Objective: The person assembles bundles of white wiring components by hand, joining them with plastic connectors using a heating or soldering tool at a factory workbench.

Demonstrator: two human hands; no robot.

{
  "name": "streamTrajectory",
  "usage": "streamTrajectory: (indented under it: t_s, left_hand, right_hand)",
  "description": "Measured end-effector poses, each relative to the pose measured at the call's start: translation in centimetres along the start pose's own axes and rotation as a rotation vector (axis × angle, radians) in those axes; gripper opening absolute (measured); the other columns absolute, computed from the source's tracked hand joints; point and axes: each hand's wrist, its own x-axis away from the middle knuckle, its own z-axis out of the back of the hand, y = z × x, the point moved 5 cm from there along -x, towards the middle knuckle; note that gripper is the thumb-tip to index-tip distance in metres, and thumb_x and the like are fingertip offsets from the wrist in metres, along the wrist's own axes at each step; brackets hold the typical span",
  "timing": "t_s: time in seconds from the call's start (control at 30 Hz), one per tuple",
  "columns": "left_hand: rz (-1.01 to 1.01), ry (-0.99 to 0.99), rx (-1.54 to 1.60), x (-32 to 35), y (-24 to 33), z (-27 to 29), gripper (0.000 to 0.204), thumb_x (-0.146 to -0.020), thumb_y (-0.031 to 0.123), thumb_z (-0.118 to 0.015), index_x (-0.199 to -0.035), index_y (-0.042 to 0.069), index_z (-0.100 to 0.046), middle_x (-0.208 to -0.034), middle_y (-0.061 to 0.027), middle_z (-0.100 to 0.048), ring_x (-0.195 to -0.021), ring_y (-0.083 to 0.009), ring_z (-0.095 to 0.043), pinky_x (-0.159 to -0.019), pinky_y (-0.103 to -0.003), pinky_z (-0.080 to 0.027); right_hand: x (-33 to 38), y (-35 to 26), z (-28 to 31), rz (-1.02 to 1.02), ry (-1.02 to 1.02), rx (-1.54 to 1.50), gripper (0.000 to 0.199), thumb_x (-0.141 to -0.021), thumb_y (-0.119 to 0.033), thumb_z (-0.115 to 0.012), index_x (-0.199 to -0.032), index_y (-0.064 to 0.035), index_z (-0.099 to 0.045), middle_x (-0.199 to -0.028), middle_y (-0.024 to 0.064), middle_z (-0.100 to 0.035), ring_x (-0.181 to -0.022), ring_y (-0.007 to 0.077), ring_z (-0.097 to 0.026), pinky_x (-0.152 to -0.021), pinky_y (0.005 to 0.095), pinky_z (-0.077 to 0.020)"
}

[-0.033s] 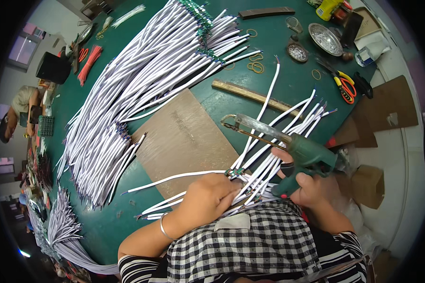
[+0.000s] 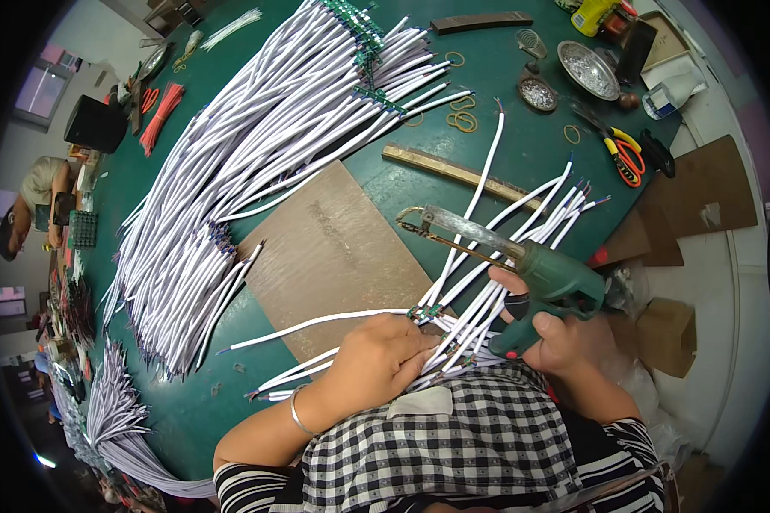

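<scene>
My right hand (image 2: pixel 556 333) is wrapped round the handle of a green soldering gun (image 2: pixel 560 274). Its metal barrel and a thin tube point to the upper left, over a loose group of white cables (image 2: pixel 488 299). Close to my lap, my left hand (image 2: pixel 385 350) has its fingers closed on the cables; the fingertips are partly hidden. Just beyond those fingers lies a small green circuit board (image 2: pixel 425 313) among the cables. More cable ends stick out to the left from under my left hand. A brown board (image 2: pixel 342 248) lies flat beneath part of the group.
A big heap of white cables (image 2: pixel 257 137) with green boards covers the table's far left. Beyond my hands are a brass-coloured bar (image 2: pixel 453 175), rubber bands (image 2: pixel 462 121), pliers (image 2: pixel 626 158) and metal dishes (image 2: pixel 589 70). Another person (image 2: pixel 43 192) is at the far left.
The soldering gun and my right hand have shifted very slightly left. My left hand stays in place on the cables.
</scene>
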Motion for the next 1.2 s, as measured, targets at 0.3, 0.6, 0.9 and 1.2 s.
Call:
streamTrajectory:
  t_s: [0.3, 0.6, 0.9, 1.2]
  left_hand:
    - [0.019, 0.154, -0.338, -0.4, -0.7, 0.4, 0.022, -0.073, 0.008, -0.069, -0.093, 0.003, -0.060, -0.078, -0.0109, -0.057, -0.071, -0.0292, -0.057, -0.062, -0.038, -0.047]
    - [0.120, 0.225, -0.305, -1.3, -3.0, 3.2, 0.017, -0.075, 0.007, -0.067, -0.090, 0.004, -0.062, -0.075, -0.0117, -0.055, -0.068, -0.0304, -0.055, -0.059, -0.038, -0.045]
    - [0.237, -0.004, -0.122, -1.9, -2.2, 4.8, 0.012, -0.081, 0.007, -0.063, -0.091, 0.002, -0.063, -0.079, -0.0094, -0.059, -0.071, -0.0254, -0.058, -0.063, -0.034, -0.046]
    - [0.876, 0.051, 1.063, 0.0, -5.1, 0.9, 0.010, -0.088, 0.007, -0.057, -0.095, 0.000, -0.059, -0.078, -0.0028, -0.060, -0.066, -0.0105, -0.057, -0.060, -0.021, -0.047]
  right_hand:
    - [-0.9, -0.1, -2.2, 0.016, -0.036, -0.171, 0.074, -0.078, -0.028, -0.062, -0.139, -0.0050, -0.027, -0.140, 0.0192, -0.035, -0.116, 0.0231, -0.047, -0.095, 0.0432, -0.0425]
    - [-1.7, -0.7, -2.2, 0.099, 0.017, -0.009, 0.063, -0.079, -0.016, -0.063, -0.134, -0.0016, -0.034, -0.133, 0.0160, -0.042, -0.123, 0.0271, -0.043, -0.103, 0.0476, -0.0361]
    - [0.4, -4.8, -1.4, 0.007, 0.152, 0.139, 0.044, -0.083, -0.006, -0.057, -0.124, 0.0023, -0.044, -0.119, 0.0160, -0.053, -0.110, 0.0284, -0.054, -0.091, 0.0479, -0.0474]
    - [-5.5, -0.4, -8.5, -0.068, -0.225, -0.341, 0.060, -0.085, -0.015, -0.049, -0.140, -0.0092, -0.025, -0.145, 0.0088, -0.026, -0.138, 0.0268, -0.020, -0.107, 0.0599, -0.0228]
